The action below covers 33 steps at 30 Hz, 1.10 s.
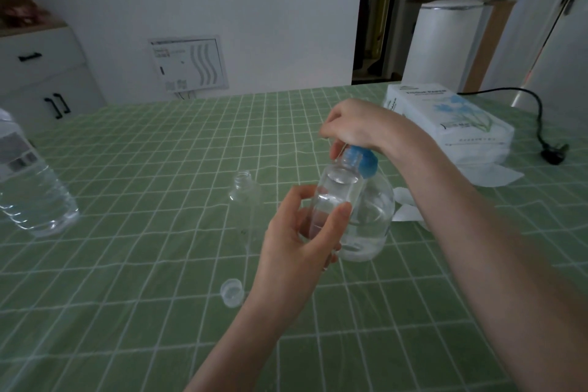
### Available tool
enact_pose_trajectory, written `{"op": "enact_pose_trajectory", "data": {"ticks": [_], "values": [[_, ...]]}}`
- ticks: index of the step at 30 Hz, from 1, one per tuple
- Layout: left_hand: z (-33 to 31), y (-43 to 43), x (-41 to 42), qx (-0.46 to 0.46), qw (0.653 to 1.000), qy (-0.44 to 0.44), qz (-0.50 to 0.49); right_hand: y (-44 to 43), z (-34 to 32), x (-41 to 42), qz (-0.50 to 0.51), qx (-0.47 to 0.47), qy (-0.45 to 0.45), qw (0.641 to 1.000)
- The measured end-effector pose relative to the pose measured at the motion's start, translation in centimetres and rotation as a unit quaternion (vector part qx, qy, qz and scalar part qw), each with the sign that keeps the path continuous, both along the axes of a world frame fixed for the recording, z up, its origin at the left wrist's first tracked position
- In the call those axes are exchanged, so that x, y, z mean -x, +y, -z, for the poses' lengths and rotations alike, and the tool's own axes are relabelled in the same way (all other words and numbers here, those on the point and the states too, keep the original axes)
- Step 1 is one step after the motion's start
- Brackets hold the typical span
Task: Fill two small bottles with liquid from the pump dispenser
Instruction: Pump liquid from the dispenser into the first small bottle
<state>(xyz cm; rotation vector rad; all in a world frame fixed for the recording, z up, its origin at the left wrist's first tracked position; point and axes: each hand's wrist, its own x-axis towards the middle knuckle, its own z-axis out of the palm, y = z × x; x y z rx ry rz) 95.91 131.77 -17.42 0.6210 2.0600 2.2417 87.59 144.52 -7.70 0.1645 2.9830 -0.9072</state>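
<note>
Two hands busy, my left hand (296,232) grip clamped on small bottle (334,197) raised under blue pump (362,161), my right hand (356,124) closed over pump dispenser (372,216), second small bottle (243,191) open on table (143,169).

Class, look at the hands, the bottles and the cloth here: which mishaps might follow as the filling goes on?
1. The left hand holds the small bottle up at the blue pump; if its mouth slips off the spout, liquid may spill on the cloth.
2. The right hand presses from above; a skewed push might tip the dispenser.
3. The second bottle stands open near the left hand and could be knocked over.
</note>
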Motion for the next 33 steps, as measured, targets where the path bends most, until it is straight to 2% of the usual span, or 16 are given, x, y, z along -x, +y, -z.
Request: {"op": "enact_pose_trajectory", "data": {"ticks": [19,26,33], "values": [[0.2,0.0,0.1,0.016,1.000,0.004,-0.014,0.2,0.7,0.5,-0.001,0.021,-0.003,1.000],[0.2,0.2,0.3,0.009,1.000,0.011,-0.024,0.3,0.3,0.3,-0.001,0.079,0.049,0.996],[0.0,0.4,0.4,-0.008,1.000,0.008,-0.025,0.8,-0.3,0.3,-0.044,0.184,-0.006,0.982]]}}
